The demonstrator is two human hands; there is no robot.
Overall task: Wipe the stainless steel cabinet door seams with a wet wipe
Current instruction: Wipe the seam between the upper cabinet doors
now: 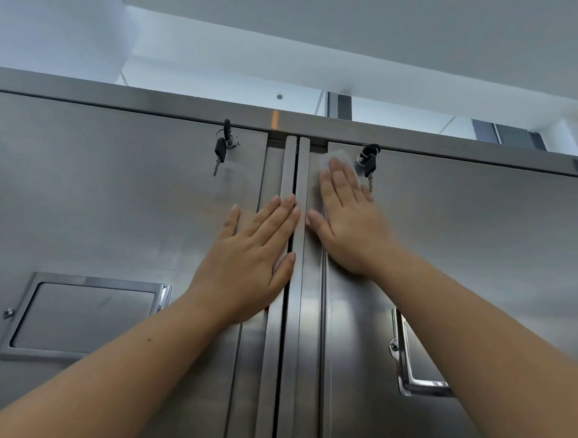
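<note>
Wet wipe (pixel 332 157) lay pressed under flat, open right hand (pixel 348 229) beside centre seam (pixel 287 320); left hand (pixel 251 267) rested flat, empty.

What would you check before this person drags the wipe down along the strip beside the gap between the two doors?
1. Wipe under the hand: ok. The wet wipe is pressed flat under the right hand's fingers.
2. Starting height: ok. The wipe sits close to the top of the right door.
3. Doors shut: ok. Only a thin centre seam shows.
4. Bracing: ok. The left hand lies flat on the left door.
5. Obstacles: not ok. The keys hang right beside the wipe.
6. Wipe still damp: cannot tell.
</note>
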